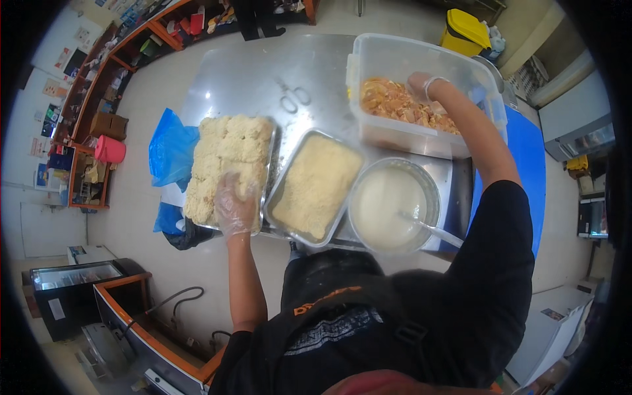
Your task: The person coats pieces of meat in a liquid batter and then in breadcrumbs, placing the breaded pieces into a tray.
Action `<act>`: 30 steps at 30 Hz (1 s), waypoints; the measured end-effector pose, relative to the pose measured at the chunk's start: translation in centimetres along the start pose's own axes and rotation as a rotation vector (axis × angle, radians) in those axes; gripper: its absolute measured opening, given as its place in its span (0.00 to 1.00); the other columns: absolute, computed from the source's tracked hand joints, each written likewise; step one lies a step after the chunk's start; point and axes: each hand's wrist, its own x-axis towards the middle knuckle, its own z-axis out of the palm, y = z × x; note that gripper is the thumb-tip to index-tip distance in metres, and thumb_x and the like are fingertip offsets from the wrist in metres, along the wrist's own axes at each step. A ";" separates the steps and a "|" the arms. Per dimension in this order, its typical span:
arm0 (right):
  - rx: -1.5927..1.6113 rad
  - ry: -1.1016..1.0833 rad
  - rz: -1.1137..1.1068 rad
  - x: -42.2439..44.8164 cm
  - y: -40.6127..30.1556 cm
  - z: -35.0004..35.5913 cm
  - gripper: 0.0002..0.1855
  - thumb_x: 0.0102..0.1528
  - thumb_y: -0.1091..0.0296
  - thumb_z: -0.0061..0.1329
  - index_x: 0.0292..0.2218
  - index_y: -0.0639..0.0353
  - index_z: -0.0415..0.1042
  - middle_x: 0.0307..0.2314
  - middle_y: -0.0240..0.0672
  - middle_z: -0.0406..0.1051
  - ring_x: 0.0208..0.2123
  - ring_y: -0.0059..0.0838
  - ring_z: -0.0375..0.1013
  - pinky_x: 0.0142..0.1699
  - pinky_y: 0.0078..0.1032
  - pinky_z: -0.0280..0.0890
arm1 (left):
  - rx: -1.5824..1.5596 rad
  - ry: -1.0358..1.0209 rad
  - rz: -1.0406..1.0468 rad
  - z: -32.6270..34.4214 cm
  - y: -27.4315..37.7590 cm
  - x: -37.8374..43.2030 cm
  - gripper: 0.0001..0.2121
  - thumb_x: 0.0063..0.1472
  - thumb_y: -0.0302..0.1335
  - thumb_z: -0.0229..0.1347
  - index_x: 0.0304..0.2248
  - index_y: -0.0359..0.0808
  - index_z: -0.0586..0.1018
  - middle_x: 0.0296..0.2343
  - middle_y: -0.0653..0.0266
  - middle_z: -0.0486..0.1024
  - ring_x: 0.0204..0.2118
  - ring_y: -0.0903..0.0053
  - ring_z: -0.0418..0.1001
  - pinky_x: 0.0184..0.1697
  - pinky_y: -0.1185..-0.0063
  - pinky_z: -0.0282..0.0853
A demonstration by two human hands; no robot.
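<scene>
My left hand [236,202], in a clear plastic glove, rests on the breaded pieces [232,143] heaped on a metal tray at the left. To its right lies a metal tray of pale breading flour [321,182]. Beside that tray stands a metal bowl of white batter [390,202] with a metal ladle or spoon [442,234] leaning in it. My right hand [422,86], gloved too, reaches into a clear plastic tub [410,138] over raw marinated meat pieces [387,101]. Its fingers are partly hidden, and whether it holds a piece cannot be made out.
All this stands on a stainless steel table [237,69]. Blue plastic bags [173,148] hang at its left edge, and a blue surface [526,182] adjoins the right. A person's legs [254,17] show beyond the far edge. A yellow-lidded bin [464,32] stands behind the tub.
</scene>
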 end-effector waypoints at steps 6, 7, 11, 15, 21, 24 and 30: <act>0.039 0.020 -0.125 1.1 -1.9 2.4 0.11 0.45 0.71 0.53 0.34 0.62 0.78 0.32 0.51 0.75 0.36 0.48 0.75 0.41 0.37 0.68 | -0.057 -0.022 -0.038 0.7 0.8 -1.1 0.20 0.54 0.35 0.60 0.44 0.33 0.76 0.48 0.47 0.70 0.51 0.54 0.67 0.55 0.66 0.63; -0.009 -0.050 -0.136 1.0 -3.3 1.4 0.11 0.46 0.72 0.53 0.34 0.61 0.78 0.32 0.51 0.75 0.36 0.48 0.75 0.40 0.37 0.68 | -0.060 -0.024 -0.033 0.7 0.6 -1.1 0.20 0.54 0.34 0.60 0.44 0.34 0.76 0.48 0.47 0.70 0.51 0.54 0.67 0.55 0.66 0.63; -0.049 -0.190 -0.073 3.5 -1.2 4.6 0.11 0.45 0.73 0.52 0.34 0.60 0.79 0.32 0.50 0.76 0.34 0.47 0.75 0.40 0.38 0.68 | -0.040 0.000 0.004 0.9 0.3 -1.3 0.20 0.54 0.34 0.60 0.44 0.34 0.75 0.47 0.47 0.70 0.51 0.54 0.68 0.54 0.66 0.63; -0.033 -0.177 -0.122 0.8 -4.3 0.6 0.09 0.45 0.73 0.52 0.31 0.62 0.78 0.30 0.50 0.76 0.33 0.47 0.75 0.39 0.37 0.69 | -0.025 0.035 -0.008 0.7 -1.1 -2.3 0.20 0.53 0.33 0.61 0.44 0.34 0.75 0.47 0.48 0.70 0.51 0.54 0.67 0.54 0.66 0.63; 0.069 0.075 -0.035 1.7 -0.5 1.7 0.09 0.43 0.70 0.54 0.29 0.62 0.78 0.26 0.50 0.75 0.29 0.48 0.74 0.36 0.35 0.69 | -0.053 0.028 -0.007 0.2 -1.0 -2.1 0.19 0.53 0.32 0.61 0.44 0.34 0.75 0.47 0.49 0.70 0.52 0.55 0.67 0.54 0.66 0.63; 0.171 0.170 -0.057 -0.9 -0.4 -2.6 0.08 0.42 0.70 0.54 0.27 0.63 0.77 0.24 0.50 0.73 0.27 0.48 0.73 0.35 0.34 0.69 | -0.033 0.053 0.009 0.5 -2.3 -2.4 0.19 0.53 0.32 0.61 0.43 0.34 0.76 0.46 0.49 0.71 0.51 0.56 0.67 0.54 0.67 0.63; 0.331 0.379 -0.048 -5.0 -0.9 -5.7 0.08 0.43 0.69 0.53 0.27 0.65 0.74 0.18 0.45 0.69 0.22 0.42 0.69 0.32 0.30 0.67 | -0.063 0.005 -0.034 1.1 -2.1 -2.2 0.19 0.53 0.34 0.61 0.42 0.33 0.77 0.45 0.50 0.72 0.50 0.56 0.69 0.53 0.67 0.65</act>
